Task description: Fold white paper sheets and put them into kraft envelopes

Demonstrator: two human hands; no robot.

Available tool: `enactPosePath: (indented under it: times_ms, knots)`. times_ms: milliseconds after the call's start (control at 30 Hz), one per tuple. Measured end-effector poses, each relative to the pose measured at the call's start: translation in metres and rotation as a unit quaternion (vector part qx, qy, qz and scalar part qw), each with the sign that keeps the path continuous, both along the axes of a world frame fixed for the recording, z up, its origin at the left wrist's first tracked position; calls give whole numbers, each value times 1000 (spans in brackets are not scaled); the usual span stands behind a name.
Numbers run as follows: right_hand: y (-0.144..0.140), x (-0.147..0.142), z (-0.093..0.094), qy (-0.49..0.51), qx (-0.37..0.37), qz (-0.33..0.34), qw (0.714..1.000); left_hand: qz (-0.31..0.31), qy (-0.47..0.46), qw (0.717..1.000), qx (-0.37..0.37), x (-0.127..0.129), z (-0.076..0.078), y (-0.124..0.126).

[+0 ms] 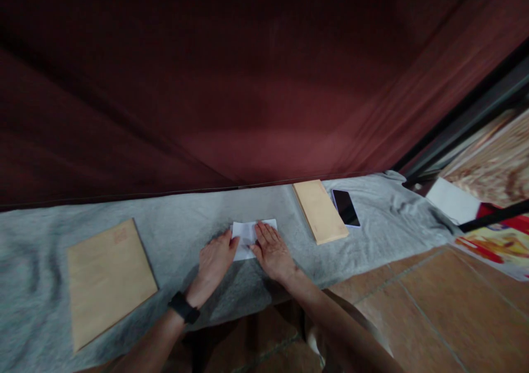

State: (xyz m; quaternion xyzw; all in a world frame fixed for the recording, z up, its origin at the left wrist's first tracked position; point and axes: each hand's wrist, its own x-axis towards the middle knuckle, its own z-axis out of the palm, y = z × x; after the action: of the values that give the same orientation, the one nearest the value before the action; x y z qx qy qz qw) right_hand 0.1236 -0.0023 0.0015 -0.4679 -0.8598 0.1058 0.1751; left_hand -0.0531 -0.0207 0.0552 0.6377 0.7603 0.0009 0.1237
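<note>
Pressing flat, both hands' fingers (264,235) lie spread on the white paper (248,235).

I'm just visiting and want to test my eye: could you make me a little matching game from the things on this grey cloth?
Things:
1. white paper
2. phone
3. large brown envelope
4. narrow brown envelope

Places:
A. far left on the grey cloth, lying alone
B. under both hands, left hand and right hand
C. just left of the phone
D. dark screen up, furthest right of the four

Pairs: 1-B, 2-D, 3-A, 4-C
</note>
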Motion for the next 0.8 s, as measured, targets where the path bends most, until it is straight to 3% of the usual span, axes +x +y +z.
enactPosePath:
  times_ms: [300,467,633,800]
  knots:
    - [-6,-1,-15,-31,72,-25,997,21,-5,1000,-13,-3,-1,4]
    - [-8,-3,-17,-35,86,-39,995,28,19,997,63,0,-6,-1]
    - [-7,-3,-18,-54,71,-34,995,-113,-58,965,229,21,-36,-3]
    - [-5,-3,-18,-75,43,-28,996,-159,-55,951,258,37,-68,-7]
